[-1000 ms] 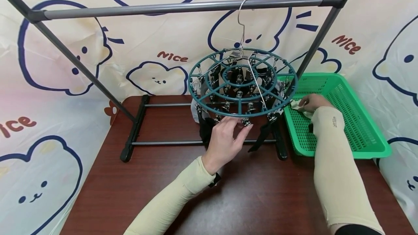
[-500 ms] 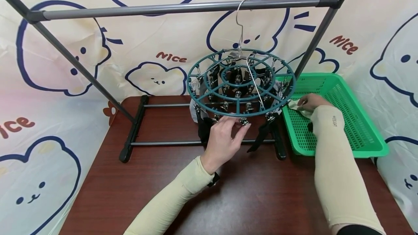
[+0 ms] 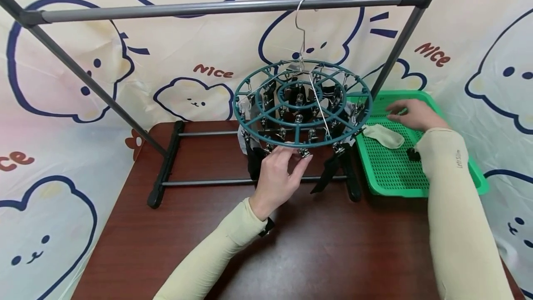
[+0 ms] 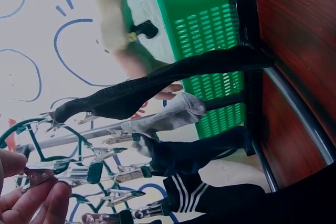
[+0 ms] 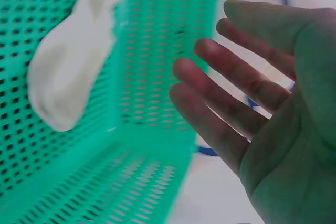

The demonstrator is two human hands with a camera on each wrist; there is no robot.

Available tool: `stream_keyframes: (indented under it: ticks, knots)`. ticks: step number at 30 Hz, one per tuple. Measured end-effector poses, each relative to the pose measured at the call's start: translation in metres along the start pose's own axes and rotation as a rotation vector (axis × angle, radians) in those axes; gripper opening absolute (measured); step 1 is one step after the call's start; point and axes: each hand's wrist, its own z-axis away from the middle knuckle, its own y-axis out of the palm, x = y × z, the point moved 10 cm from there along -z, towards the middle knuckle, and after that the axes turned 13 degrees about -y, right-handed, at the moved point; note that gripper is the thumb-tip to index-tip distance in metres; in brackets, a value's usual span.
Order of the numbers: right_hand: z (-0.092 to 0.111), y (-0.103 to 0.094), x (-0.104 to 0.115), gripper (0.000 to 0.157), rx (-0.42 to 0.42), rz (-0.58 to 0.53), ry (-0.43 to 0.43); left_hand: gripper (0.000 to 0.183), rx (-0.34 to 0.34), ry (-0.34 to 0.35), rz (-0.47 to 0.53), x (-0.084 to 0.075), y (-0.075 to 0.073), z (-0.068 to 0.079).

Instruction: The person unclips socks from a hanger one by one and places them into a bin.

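A round green drying hanger (image 3: 297,143) with metal clips hangs by its hook from the rack's bar. At its front edge my left hand (image 3: 276,175) pinches a metal clip (image 4: 39,176) between thumb and fingers. Several socks hang clipped around it, among them a black sock (image 4: 152,82), a grey sock (image 4: 170,115) and a striped black sock (image 4: 210,195). Inside the green basket (image 3: 374,184) lies a pale sock (image 3: 385,136), flat on the bottom. My right hand (image 5: 262,87) is above the basket's back right part, fingers spread and apart from the sock, holding nothing.
The grey metal rack (image 3: 187,10) stands on the brown table (image 3: 325,244), its black feet left of the basket. A patterned cloth (image 3: 187,45) covers the wall behind. The right sleeve (image 3: 462,198) crosses the basket's right side.
My right hand has let go of the pale sock and moved right and back, leaving it lying in the basket. The left hand keeps its pinch on the clip; the view shifted slightly.
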Motion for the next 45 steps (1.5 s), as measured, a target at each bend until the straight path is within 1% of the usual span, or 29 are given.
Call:
stream_keyframes:
  ticks: [4, 6, 8, 12, 16, 18, 22, 23, 25, 29, 32, 38, 41, 45]
  knots:
    - [0.012, -0.014, 0.026, 0.046, -0.071, -0.01, -0.059, 0.015, 0.0, -0.009, 0.003, 0.003, -0.003, -0.002]
    - [0.021, -0.016, 0.041, 0.045, -0.097, -0.006, -0.09, 0.015, 0.004, -0.015, 0.005, 0.004, -0.004, -0.002]
    - [0.03, -0.013, 0.057, 0.045, -0.113, -0.02, -0.128, 0.014, 0.006, -0.02, 0.007, 0.005, -0.005, -0.002]
    - [0.046, 0.002, 0.085, 0.043, -0.11, -0.066, -0.186, 0.014, 0.002, -0.029, 0.022, 0.007, -0.008, 0.0]
    - [0.056, 0.017, 0.107, 0.039, -0.113, -0.142, -0.245, 0.015, -0.004, -0.032, 0.037, 0.009, -0.011, -0.002]
    - [0.059, 0.024, 0.116, 0.038, -0.115, -0.178, -0.293, 0.015, -0.008, -0.03, 0.038, 0.008, -0.012, -0.003]
    - [0.061, 0.045, 0.133, 0.039, -0.073, -0.244, -0.402, 0.015, -0.025, -0.027, 0.028, 0.008, -0.017, -0.004]
    - [0.061, 0.051, 0.136, 0.04, -0.058, -0.259, -0.416, 0.015, -0.029, -0.028, 0.024, 0.009, -0.018, -0.003]
    - [0.06, 0.064, 0.14, 0.042, -0.026, -0.291, -0.428, 0.015, -0.034, -0.032, 0.02, 0.01, -0.019, -0.002]
    - [0.056, 0.087, 0.146, 0.05, 0.021, -0.365, -0.419, 0.016, -0.035, -0.036, 0.027, 0.012, -0.021, 0.0]
    - [0.052, 0.096, 0.151, 0.056, 0.037, -0.426, -0.419, 0.016, -0.036, -0.037, 0.038, 0.012, -0.022, 0.0]
    - [0.044, 0.115, 0.16, 0.073, 0.087, -0.605, -0.384, 0.017, -0.048, -0.051, 0.041, 0.016, -0.024, -0.002]
    - [0.041, 0.123, 0.166, 0.077, 0.1, -0.623, -0.375, 0.017, -0.046, -0.056, 0.043, 0.018, -0.024, -0.002]
    - [0.037, 0.126, 0.179, 0.073, 0.091, -0.6, -0.425, 0.018, -0.047, -0.057, 0.042, 0.018, -0.026, -0.002]
